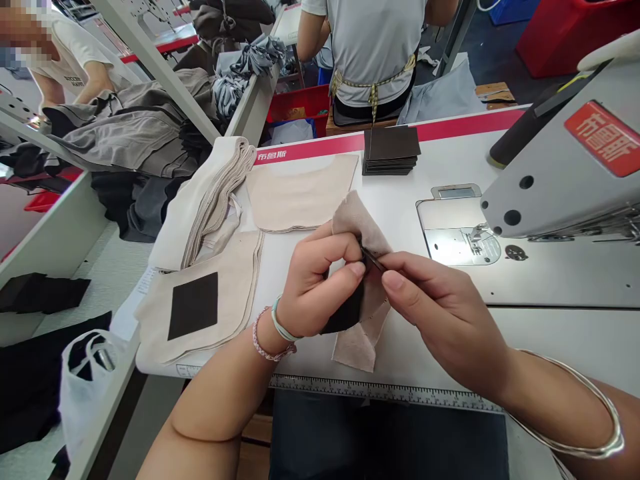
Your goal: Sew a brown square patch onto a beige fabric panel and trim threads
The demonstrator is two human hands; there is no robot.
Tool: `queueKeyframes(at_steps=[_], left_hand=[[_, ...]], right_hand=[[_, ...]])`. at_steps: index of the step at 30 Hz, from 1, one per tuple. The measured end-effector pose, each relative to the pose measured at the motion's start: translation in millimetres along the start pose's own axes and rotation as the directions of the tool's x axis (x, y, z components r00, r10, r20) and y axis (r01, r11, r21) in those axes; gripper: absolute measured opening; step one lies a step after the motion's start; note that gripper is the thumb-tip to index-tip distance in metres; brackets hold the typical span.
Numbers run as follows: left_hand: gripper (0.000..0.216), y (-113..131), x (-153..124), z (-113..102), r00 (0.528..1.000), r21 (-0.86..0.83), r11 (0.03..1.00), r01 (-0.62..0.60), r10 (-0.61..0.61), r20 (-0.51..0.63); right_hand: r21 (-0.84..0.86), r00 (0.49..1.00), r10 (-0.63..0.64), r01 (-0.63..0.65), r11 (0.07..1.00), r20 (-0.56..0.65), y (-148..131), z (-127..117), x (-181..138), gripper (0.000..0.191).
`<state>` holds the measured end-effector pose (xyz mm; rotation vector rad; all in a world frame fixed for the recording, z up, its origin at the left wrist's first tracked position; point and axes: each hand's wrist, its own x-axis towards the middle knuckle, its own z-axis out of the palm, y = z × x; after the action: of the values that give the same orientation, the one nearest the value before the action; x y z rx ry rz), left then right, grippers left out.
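My left hand (pixel 320 287) is closed on a folded beige fabric piece (pixel 363 223) with a black fabric patch (pixel 346 312), held above the white sewing table (pixel 305 347). My right hand (pixel 445 320) pinches a thin dark pointed tool (pixel 374 260); its tip meets the black cloth beside my left fingertips. Whether it is tweezers or something else I cannot make out. To the left lie stacked beige panels (pixel 240 280), with a black square (pixel 194 305) on top. Another beige panel (pixel 300 193) lies flat behind my hands.
A sewing machine head (pixel 575 160) and its metal needle plate (pixel 460 233) are at the right. Dark rectangles (pixel 391 150) are stacked at the back edge. A thick beige fabric stack (pixel 200 200) stands left. A measuring tape (pixel 390 389) runs along the front edge. A co-worker (pixel 377 53) sits ahead.
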<state>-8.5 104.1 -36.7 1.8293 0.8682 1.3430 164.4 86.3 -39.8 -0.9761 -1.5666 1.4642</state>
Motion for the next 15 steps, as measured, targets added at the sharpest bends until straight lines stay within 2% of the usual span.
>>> queueKeyframes(at_steps=[15], left_hand=[[0.022,1.3,-1.0,-1.5,1.0,0.019,1.0,-0.004,0.003,0.012]], right_hand=[[-0.096,0.999,-0.03,0.029,0.995,-0.013,-3.1,0.7,0.2,0.025]])
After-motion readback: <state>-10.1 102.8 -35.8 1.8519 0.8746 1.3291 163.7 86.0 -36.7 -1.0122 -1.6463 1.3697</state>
